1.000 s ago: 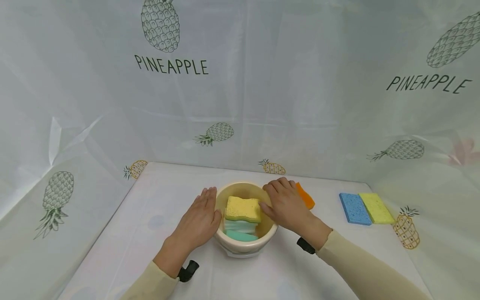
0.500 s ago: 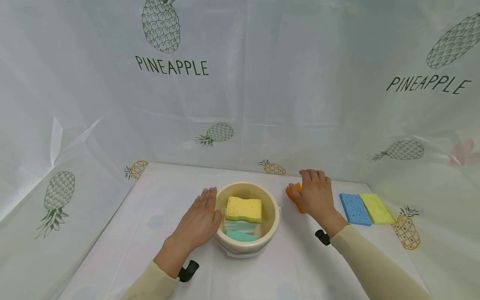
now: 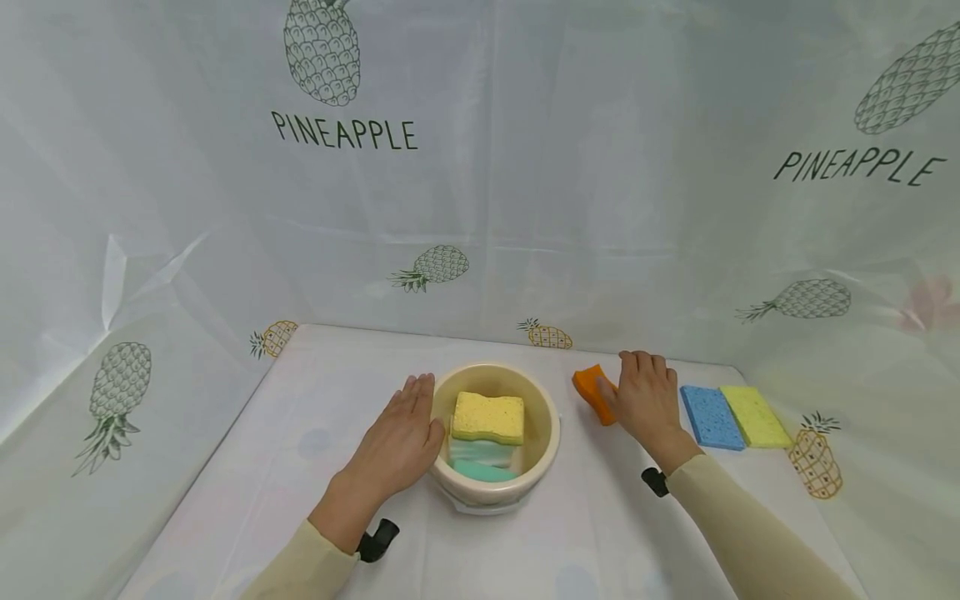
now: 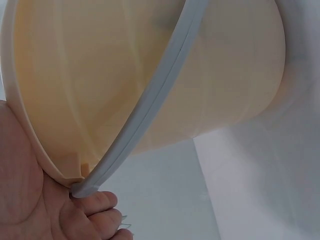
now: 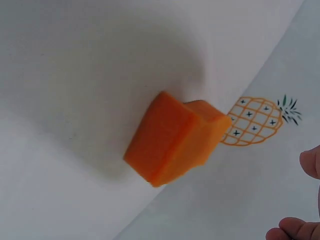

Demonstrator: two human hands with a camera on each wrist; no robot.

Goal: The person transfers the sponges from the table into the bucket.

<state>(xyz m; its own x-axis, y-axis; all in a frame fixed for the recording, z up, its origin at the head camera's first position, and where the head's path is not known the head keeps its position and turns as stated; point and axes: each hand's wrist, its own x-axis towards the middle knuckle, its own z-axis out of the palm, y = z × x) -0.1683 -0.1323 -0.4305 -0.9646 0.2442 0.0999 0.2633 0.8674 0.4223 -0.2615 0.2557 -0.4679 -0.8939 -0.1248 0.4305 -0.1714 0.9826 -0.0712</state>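
A cream bucket (image 3: 552, 442) with a grey handle (image 4: 150, 105) stands on the table. My left hand (image 3: 396, 437) rests against the left side of its rim, fingers mostly straight. Inside the bucket are a yellow sponge (image 3: 487, 418), a pale green item (image 3: 480, 453) and a teal sponge (image 3: 482, 472). My right hand (image 3: 647, 404) hovers beside an orange sponge (image 3: 591, 387), thumb and fingers apart. In the right wrist view the orange sponge (image 5: 172, 142) stands on its edge on the table, with a gap between it and the fingertips.
To the right of my right hand, a blue sponge (image 3: 712, 417) and a yellow-green sponge (image 3: 754, 417) lie side by side. A plastic sheet (image 3: 585, 208) printed with pineapples hangs behind the table and along its sides.
My right hand has moved right, from the bucket's rim to beside the orange sponge, then slightly farther right. The left hand and the sponges in the bucket stay put.
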